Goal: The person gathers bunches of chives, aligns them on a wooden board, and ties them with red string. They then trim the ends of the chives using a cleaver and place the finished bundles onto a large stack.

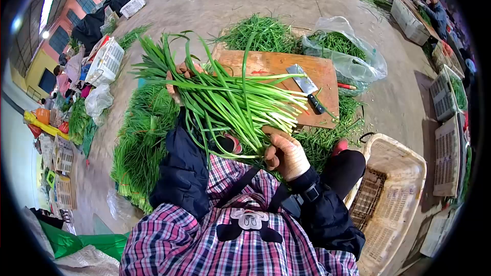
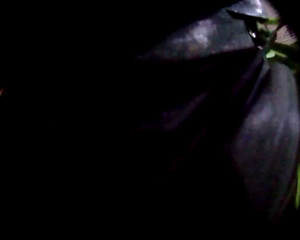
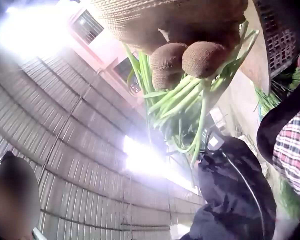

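A loose bunch of garlic chives (image 1: pixel 240 105), long with pale stem ends, lies across both hands above the lap. My left hand (image 1: pixel 176 84) holds it at the leafy end, partly hidden by the leaves. At the stem end my right hand (image 1: pixel 285 154), in a knitted glove, grips several stems with curled fingers. Those gloved fingers (image 3: pixel 205 59) show in the right wrist view, bent over the chives (image 3: pixel 182 102). The left wrist view is mostly dark, filled by sleeve cloth (image 2: pixel 270 140). Beyond the stems, a cleaver (image 1: pixel 305 83) lies on a wooden board (image 1: pixel 266 61).
Tied chive bundles (image 1: pixel 146 133) are piled to the left. An off-white plastic crate (image 1: pixel 409 174) stands at the right, beside the knee. Behind the board are a heap of cut greens (image 1: pixel 258 33) and a clear plastic bag (image 1: pixel 376 61) of greens. Trimmings (image 1: pixel 327 145) lie before the board.
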### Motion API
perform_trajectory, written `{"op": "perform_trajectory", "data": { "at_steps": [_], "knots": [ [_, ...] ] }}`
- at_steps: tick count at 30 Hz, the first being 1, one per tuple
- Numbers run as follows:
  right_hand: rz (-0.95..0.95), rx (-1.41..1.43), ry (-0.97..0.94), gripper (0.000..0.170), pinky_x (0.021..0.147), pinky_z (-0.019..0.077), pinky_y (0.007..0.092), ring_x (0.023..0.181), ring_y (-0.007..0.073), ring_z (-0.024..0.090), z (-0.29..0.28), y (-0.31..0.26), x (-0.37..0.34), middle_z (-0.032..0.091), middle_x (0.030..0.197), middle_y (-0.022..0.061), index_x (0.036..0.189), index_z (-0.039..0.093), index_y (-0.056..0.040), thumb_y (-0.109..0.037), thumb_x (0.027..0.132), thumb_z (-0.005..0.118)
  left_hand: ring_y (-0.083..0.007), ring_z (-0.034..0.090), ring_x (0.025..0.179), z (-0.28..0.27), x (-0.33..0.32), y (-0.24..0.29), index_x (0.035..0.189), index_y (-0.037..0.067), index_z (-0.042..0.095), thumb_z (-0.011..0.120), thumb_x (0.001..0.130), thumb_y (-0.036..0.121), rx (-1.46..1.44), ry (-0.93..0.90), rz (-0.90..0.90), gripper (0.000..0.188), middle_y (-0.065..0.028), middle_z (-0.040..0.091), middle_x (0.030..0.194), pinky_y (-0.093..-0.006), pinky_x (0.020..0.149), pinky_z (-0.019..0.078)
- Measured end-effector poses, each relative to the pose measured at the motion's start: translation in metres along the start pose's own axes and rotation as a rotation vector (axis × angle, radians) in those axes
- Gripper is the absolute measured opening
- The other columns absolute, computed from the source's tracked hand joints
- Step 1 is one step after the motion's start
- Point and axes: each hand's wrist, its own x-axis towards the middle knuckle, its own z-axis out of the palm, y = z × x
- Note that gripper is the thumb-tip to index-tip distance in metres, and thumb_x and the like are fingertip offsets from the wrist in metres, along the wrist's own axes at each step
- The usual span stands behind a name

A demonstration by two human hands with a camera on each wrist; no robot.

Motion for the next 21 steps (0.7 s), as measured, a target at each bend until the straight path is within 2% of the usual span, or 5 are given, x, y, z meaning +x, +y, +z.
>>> {"op": "perform_trajectory", "data": {
  "at_steps": [6,8,11,16,21],
  "knots": [
    [-0.211,-0.189,0.148,0.03,0.041,0.038,0.0194,0.044,0.0101,0.05,0.007,-0.005,-0.002,0.059,0.06,0.0064,0.112,0.058,0.0004,-0.02,0.09,0.055,-0.0266,0.056,0.089,-0.001,0.002,-0.002,0.101,0.007,0.053,0.05,0.089,0.039,-0.05,-0.066,0.054,0.034,-0.0084,0.055,0.09,-0.045,0.084,0.0423],
    [-0.216,-0.151,0.15,0.033,0.042,0.0391,0.0203,0.046,0.0104,0.051,0.003,-0.006,-0.002,0.059,0.061,0.0056,0.117,0.055,-0.0007,-0.02,0.09,0.055,-0.0222,0.054,0.093,0.014,-0.003,0.001,0.095,0.011,0.052,0.042,0.091,0.047,-0.059,0.114,-0.017,0.037,-0.0041,0.055,0.094,-0.0423,0.085,0.0418],
    [-0.192,-0.092,0.179,0.04,0.043,0.0408,0.0215,0.046,0.0114,0.051,0.003,-0.002,0.002,0.06,0.062,0.006,0.125,0.05,-0.0014,-0.019,0.09,0.056,-0.0205,0.053,0.098,0.002,0.001,0.011,0.094,0.012,0.052,0.039,0.093,0.044,0.23,-0.066,-0.107,0.035,-0.0006,0.055,0.095,-0.0401,0.086,0.0404],
    [-0.13,-0.021,0.069,0.05,0.046,0.0434,0.0229,0.047,0.0122,0.052,0.0,0.008,0.01,0.061,0.067,0.0072,0.136,0.038,-0.0028,-0.016,0.09,0.054,-0.0237,0.053,0.097,0.008,-0.006,0.005,0.095,0.006,0.054,0.043,0.092,0.041,0.065,0.259,0.015,0.036,-0.0094,0.055,0.103,-0.0452,0.095,0.0393],
    [-0.207,-0.262,0.066,0.037,0.051,0.0436,0.0219,0.056,0.0094,0.054,-0.001,0.005,0.006,0.061,0.07,0.0037,0.125,0.052,-0.0036,-0.016,0.09,0.055,-0.027,0.058,0.087,0.001,0.004,0.011,0.099,0.001,0.059,0.043,0.092,0.041,0.184,0.057,-0.031,0.043,-0.0118,0.062,0.093,-0.0442,0.085,0.0448]
  ]
}}
